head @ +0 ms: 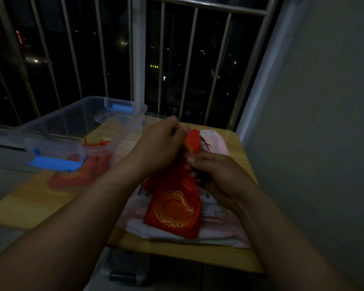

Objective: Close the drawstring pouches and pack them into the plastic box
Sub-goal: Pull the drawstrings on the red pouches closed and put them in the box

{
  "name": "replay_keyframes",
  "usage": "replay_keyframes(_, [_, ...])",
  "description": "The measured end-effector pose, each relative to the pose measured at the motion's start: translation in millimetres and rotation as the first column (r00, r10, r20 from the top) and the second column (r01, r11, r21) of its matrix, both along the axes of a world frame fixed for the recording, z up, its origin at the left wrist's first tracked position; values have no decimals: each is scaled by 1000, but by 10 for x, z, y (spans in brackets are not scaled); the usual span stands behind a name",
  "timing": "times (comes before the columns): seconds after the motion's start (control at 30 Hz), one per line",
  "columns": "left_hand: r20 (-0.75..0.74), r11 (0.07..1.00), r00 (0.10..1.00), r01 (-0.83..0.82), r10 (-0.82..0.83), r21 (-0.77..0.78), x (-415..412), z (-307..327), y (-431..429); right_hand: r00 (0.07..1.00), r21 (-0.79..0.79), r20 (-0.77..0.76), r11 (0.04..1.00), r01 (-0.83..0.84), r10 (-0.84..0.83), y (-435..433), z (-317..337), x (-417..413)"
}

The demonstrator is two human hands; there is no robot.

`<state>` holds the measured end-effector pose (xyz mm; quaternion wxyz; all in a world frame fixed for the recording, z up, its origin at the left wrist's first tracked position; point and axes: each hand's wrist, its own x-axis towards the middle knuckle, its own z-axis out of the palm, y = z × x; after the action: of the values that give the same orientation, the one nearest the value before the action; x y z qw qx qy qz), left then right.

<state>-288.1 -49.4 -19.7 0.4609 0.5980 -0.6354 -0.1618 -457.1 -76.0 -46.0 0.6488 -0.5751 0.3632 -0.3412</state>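
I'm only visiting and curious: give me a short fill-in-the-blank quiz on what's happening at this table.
1. The left hand and right hand hold a ___ pouch by its neck.
2. Its round emblem is ___.
3. The clear plastic box has ___ latches.
4. That box stands to the pouch's ___.
Missing words: red; gold; blue; left.
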Motion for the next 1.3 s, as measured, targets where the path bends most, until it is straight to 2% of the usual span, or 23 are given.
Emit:
replay_keyframes(0.07, [-13,999,1000,-25,25,46,54,-49,90,1000,29,-17,1000,12,-11,-37,14,-28])
replay_keyframes(0.17, [138,978,979,129,-152,163,51,-102,219,999,57,-11,998,34,-34,-56,49,-61])
replay_keyframes(0.23, [200,968,954,192,-222,162,33,-130,256,999,44,-24,998,36,-35,-46,62,-73])
replay_keyframes(0.33, [218,978,957,166,-191,126,36,-149,276,997,5,-68,1000,30,-29,-11,76,-81])
replay_keyframes(0.47, [318,991,942,70,-103,115,42,-144,294,987,-68,-150,996,53,-63,25,86,-90])
replay_keyframes(0.67, [319,992,944,56,-89,110,20,-112,355,972,-197,-199,977,83,-123,42,111,-85])
replay_keyframes(0.77, [220,977,968,71,-116,203,24,-89,352,953,-304,-248,948,91,-171,76,118,-46])
replay_keyframes(0.83, [33,949,989,126,-141,289,14,-73,352,949,-348,-258,934,84,-181,86,118,-31])
replay_keyframes(0.93, [-214,915,967,205,-136,347,25,-60,375,951,-366,-262,929,63,-167,83,125,-51])
replay_keyframes(1.17, [-222,929,959,235,-174,287,67,-100,373,967,-350,-237,937,4,-93,63,142,-100])
replay_keyframes(1.3, [-114,957,974,214,-194,194,50,-118,363,971,-325,-231,946,-20,-59,40,137,-135])
